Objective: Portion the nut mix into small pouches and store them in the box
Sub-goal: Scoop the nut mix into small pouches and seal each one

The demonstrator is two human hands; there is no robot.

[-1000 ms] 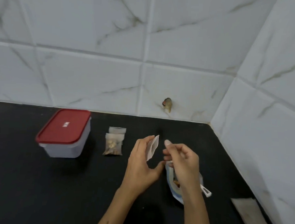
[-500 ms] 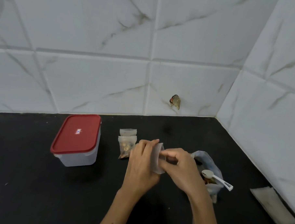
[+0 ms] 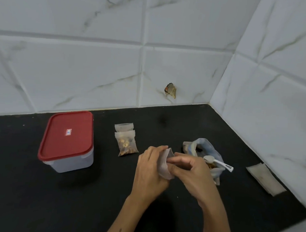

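Note:
A small empty translucent pouch (image 3: 164, 164) is held upright between both hands over the black counter (image 3: 22, 198). My left hand (image 3: 150, 170) grips its left side; my right hand (image 3: 192, 173) pinches its right edge near the mouth. Behind my right hand stands the open nut mix bag (image 3: 202, 149) with a white measuring spoon (image 3: 217, 161) lying in its mouth. A filled pouch (image 3: 127, 146) lies to the left of my hands, with another pouch (image 3: 124, 127) just behind it. The clear box with a red lid (image 3: 67, 140) sits shut at the left.
A flat stack of pale pouches or paper (image 3: 265, 178) lies at the right by the tiled side wall. Tiled walls close the counter at the back and right. A small scrap (image 3: 170, 90) sticks to the back wall.
Both hands have come together on the empty pouch, which my left hand alone held up a second ago. The nut bag and spoon, earlier hidden under my right hand, now show behind it.

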